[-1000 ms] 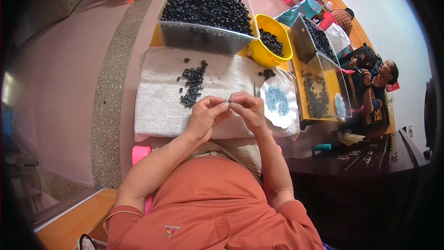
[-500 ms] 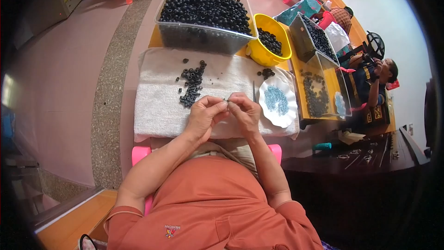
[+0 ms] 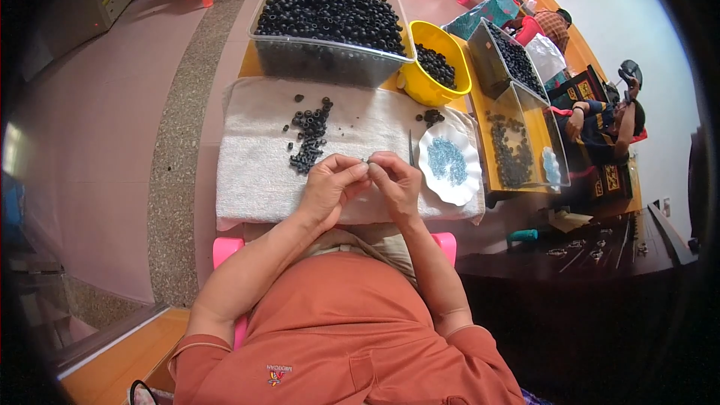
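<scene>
My left hand (image 3: 330, 184) and my right hand (image 3: 396, 182) meet over the near part of a white towel (image 3: 255, 172). Thumbs and forefingers pinch together at one spot, around something tiny that the fingertips mostly hide. Left of the fingers lies a loose pile of small black ring-like parts (image 3: 309, 139). Close by my right hand is a white scalloped plate (image 3: 463, 192) with a heap of tiny bluish clear pieces (image 3: 448, 161). A thin dark pointed tool (image 3: 411, 148) lies between that hand and the plate.
Beyond the towel stand a large clear bin (image 3: 330, 60) full of black parts and a yellow tub (image 3: 429, 92) with more. Further clear bins (image 3: 517, 124) are at right. A person (image 3: 600, 124) sits past them, one arm raised; other people sit farther back.
My hands keep the same pinch, almost unmoved. At right, the seated person has shifted and lifted a dark cap-like item higher.
</scene>
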